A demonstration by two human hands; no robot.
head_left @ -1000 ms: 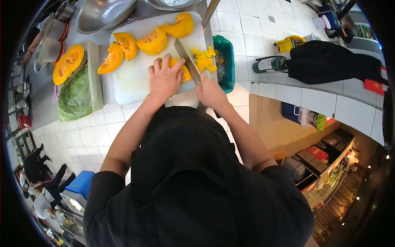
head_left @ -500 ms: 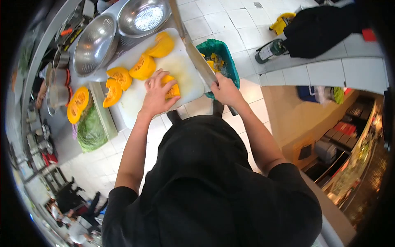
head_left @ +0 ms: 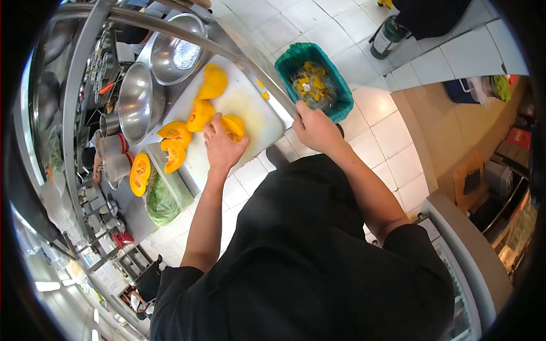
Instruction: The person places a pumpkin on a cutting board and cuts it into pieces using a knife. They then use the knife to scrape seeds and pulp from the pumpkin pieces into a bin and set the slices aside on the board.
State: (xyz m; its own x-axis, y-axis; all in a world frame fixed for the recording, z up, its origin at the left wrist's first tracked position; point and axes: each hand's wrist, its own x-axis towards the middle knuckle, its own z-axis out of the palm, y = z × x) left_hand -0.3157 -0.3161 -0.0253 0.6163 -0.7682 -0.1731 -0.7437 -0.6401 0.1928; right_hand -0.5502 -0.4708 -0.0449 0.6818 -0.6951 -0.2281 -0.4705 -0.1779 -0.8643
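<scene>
My left hand (head_left: 223, 143) rests over a pumpkin wedge (head_left: 234, 125) on the white cutting board (head_left: 259, 116), its fingers curled around the piece. At the board's right edge my right hand (head_left: 314, 129) is closed around the handle of a knife (head_left: 283, 98); its blade is seen nearly edge-on and points away from me. Beside the held wedge lie another pumpkin wedge (head_left: 200, 115) and a larger piece (head_left: 213, 81). Two seeded wedges (head_left: 175, 133) sit at the board's left side. Small orange scraps (head_left: 263, 91) lie near the far right edge.
A green-lined bin (head_left: 344, 94) with peelings stands on the floor to the right. A steel bowl (head_left: 176, 54) and a perforated colander (head_left: 135, 102) stand behind the board. To the left are a pumpkin half (head_left: 140, 174) and a bagged green vegetable (head_left: 163, 202). A metal rail (head_left: 165, 25) crosses above.
The view has shifted and turned, showing more of the bin. My left hand still holds the wedge, now nearer the neighbouring piece. The knife blade shows less of its flat side.
</scene>
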